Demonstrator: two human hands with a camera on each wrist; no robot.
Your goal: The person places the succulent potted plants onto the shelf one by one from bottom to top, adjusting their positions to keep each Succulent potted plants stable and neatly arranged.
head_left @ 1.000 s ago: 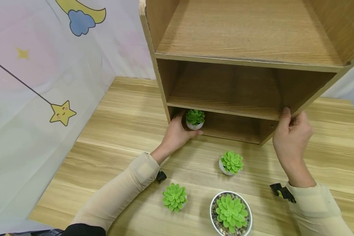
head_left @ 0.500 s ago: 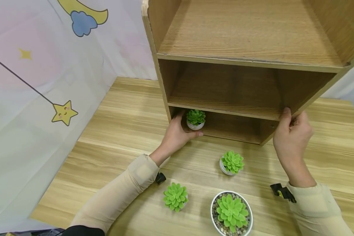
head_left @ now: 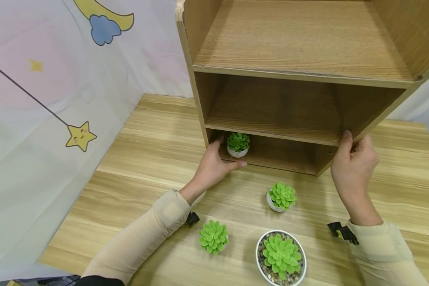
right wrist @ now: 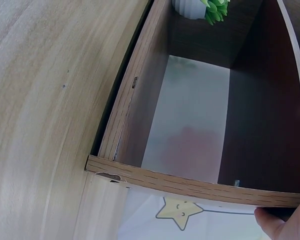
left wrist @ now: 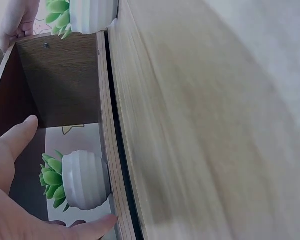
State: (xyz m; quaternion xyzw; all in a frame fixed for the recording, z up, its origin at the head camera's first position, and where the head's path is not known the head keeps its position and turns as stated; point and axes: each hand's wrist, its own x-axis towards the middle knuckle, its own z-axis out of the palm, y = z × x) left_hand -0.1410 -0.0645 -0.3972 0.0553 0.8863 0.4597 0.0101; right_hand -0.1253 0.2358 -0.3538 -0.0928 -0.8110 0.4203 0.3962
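On the bottom shelf's left end stands a small green succulent in a white ribbed pot (head_left: 238, 144). My left hand (head_left: 210, 165) is spread around this pot, fingers at its left and thumb before it. The left wrist view shows a gap between the hand and the white pot (left wrist: 86, 180). My right hand (head_left: 355, 176) grips the right side edge of the wooden shelf unit (head_left: 304, 75). In the right wrist view only part of the right hand (right wrist: 287, 222) shows at that edge.
A potted succulent (head_left: 281, 196) stands in front of the shelf. Nearer are another small succulent (head_left: 213, 237) and a larger one in a round white pot (head_left: 281, 257) with pebbles. A printed cloth (head_left: 39, 159) hangs along the left of the wooden table (head_left: 118, 186).
My left hand has drawn back slightly from the pot, which stays on the bottom shelf. The right hand keeps its hold on the shelf unit. The head view has shifted a little.
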